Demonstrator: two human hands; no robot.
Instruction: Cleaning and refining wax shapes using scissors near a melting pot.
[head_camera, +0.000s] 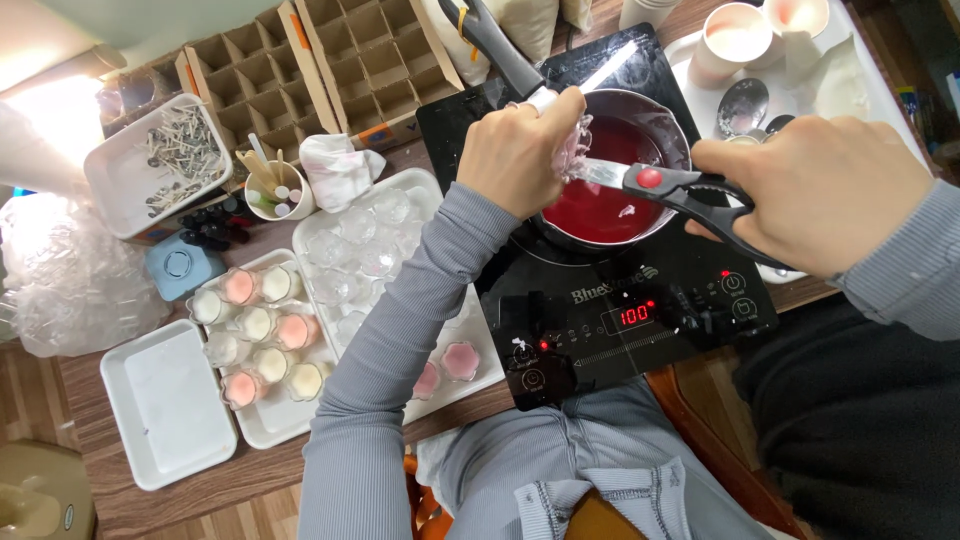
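Over the saucepan (640, 140) of red liquid on the black induction cooktop (600, 300), left hand (520, 150) pinches a clear crumpled piece (577, 145) shut in its fingers; right hand (825, 195) closed around black-handled scissors (680, 190), blades at the piece. Trays of small moulds (300, 330) sit on the counter (200, 490), left.

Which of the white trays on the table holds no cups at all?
The small tray at the near left corner. It holds only a flat white slab, while the two trays beside it carry small filled and clear cups.

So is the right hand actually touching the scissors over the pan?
Touching. The head view shows the right hand wrapped around the black handles of the scissors above the pan.
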